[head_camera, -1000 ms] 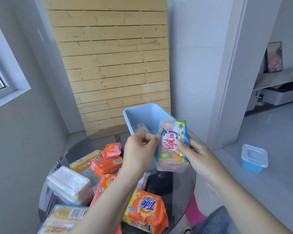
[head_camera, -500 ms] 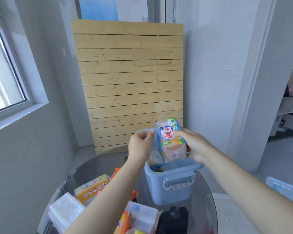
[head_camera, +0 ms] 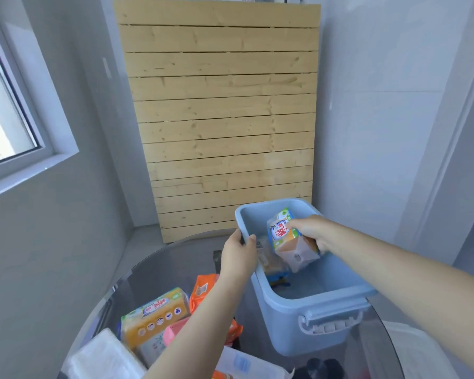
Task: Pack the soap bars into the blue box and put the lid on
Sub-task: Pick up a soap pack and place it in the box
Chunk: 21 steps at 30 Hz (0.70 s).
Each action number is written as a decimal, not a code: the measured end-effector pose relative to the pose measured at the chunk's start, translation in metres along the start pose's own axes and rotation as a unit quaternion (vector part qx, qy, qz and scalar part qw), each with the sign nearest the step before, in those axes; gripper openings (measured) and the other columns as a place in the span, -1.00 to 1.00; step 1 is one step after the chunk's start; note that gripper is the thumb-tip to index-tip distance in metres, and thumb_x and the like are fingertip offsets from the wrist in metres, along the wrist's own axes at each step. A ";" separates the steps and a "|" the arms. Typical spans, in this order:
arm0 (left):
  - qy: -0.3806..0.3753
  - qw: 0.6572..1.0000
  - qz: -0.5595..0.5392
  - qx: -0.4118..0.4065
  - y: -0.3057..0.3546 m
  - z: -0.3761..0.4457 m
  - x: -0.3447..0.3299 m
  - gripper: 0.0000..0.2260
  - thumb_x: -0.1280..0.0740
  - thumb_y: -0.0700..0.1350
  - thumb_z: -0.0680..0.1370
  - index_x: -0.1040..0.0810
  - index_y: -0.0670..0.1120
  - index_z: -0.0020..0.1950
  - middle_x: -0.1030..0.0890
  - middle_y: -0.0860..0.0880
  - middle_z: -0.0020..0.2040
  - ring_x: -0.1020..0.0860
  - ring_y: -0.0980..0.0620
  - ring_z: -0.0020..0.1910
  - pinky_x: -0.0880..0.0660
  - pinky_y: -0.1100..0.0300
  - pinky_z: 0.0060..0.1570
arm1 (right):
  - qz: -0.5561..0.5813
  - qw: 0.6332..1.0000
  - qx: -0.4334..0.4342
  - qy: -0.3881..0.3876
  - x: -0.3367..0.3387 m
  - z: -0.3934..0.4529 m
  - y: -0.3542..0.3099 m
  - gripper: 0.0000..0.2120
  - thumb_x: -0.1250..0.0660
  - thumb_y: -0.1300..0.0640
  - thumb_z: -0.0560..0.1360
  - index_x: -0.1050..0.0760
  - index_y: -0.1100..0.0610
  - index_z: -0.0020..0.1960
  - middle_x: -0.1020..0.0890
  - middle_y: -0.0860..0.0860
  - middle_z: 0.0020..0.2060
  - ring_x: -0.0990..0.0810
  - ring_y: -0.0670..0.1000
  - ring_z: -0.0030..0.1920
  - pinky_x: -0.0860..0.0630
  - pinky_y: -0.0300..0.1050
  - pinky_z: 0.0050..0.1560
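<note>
Inside the mouth of the pale blue rectangular plastic box [head_camera: 307,318], head view: the right hand [head_camera: 311,232] has its fingers curled over the top of a film-wrapped soap bar pack with an orange body and a blue-and-green printed label [head_camera: 288,243]. The pack hangs within the box walls, above the floor, not yet resting on anything I can confirm. The left hand [head_camera: 238,254] grips the box's left rim, thumb hooked inside, fingers outside. The two hands are apart, with the pack between them.

Orientation: the pack's long axis is tilted, running from upper left at the far end to lower right at the near end. The printed label faces left and towards the camera; the plain heat-sealed end points down and towards the viewer. Another wrapped soap pack [head_camera: 271,265] already lies low against the left wall, partly hidden.

Risks, as judgement:
- Released at this tilt, the pack may land on a corner and lean on the pack below, wasting floor space needed for the rest.
- The film looks slick, and a grip from the top only could slip early.
- The box sits on a round glass worktop [head_camera: 173,269]; a downward push could slide it if the left hand eases off.
- Several more soap packs [head_camera: 153,315] wait on the worktop, so loose stacking could leave the pile too high for the lid. The lid is not identifiable here.
</note>
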<state>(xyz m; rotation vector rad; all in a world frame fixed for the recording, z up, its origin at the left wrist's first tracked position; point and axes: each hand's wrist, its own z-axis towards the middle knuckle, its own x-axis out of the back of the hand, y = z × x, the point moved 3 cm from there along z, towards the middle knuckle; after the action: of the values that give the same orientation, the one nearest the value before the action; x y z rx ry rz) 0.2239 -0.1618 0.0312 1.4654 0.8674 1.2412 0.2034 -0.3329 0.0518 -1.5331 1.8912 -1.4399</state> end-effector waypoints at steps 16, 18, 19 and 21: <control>-0.003 1.000 -0.011 -0.006 -0.004 0.002 -0.001 -0.79 -0.18 -0.12 0.59 -0.53 -0.22 0.01 -0.65 -0.18 -0.08 -0.52 -0.05 -0.20 -0.45 0.12 -0.17 | -0.315 0.943 0.060 0.090 -0.002 0.033 0.020 -0.70 -0.24 0.16 0.53 -0.49 0.29 0.20 -0.58 0.19 0.14 -0.47 0.08 -0.06 -0.38 -0.22 -0.19; -0.003 1.000 -0.013 -0.008 -0.003 0.001 -0.001 -0.79 -0.18 -0.12 0.58 -0.52 -0.23 0.01 -0.65 -0.19 -0.06 -0.52 -0.06 -0.20 -0.45 0.12 -0.16 | -0.331 0.936 0.075 0.097 -0.001 0.031 0.015 -0.66 -0.24 0.17 0.53 -0.46 0.27 0.26 -0.55 0.19 0.23 -0.51 0.10 0.04 -0.43 -0.19 -0.15; -0.003 1.000 -0.013 -0.009 -0.002 0.001 -0.001 -0.79 -0.18 -0.12 0.58 -0.52 -0.23 0.01 -0.65 -0.20 -0.05 -0.52 -0.06 -0.20 -0.45 0.12 -0.15 | -0.332 0.934 0.083 0.100 -0.001 0.030 0.012 -0.63 -0.24 0.16 0.54 -0.43 0.26 0.31 -0.52 0.18 0.28 -0.51 0.12 0.16 -0.46 -0.16 0.01; -0.005 1.000 -0.012 -0.012 -0.001 0.000 0.000 -0.79 -0.18 -0.12 0.59 -0.53 -0.22 0.01 -0.65 -0.19 -0.06 -0.52 -0.05 -0.20 -0.45 0.13 -0.17 | -0.315 0.939 0.102 0.097 0.000 0.028 0.008 -0.59 -0.25 0.14 0.55 -0.39 0.21 0.38 -0.46 0.14 0.36 -0.43 0.14 0.33 -0.38 -0.13 0.25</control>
<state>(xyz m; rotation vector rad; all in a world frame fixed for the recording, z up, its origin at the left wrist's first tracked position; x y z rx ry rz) 0.2237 -0.1619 0.0297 1.4374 0.8583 1.2214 0.2195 -0.3479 0.0326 -2.0578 1.3219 -2.0394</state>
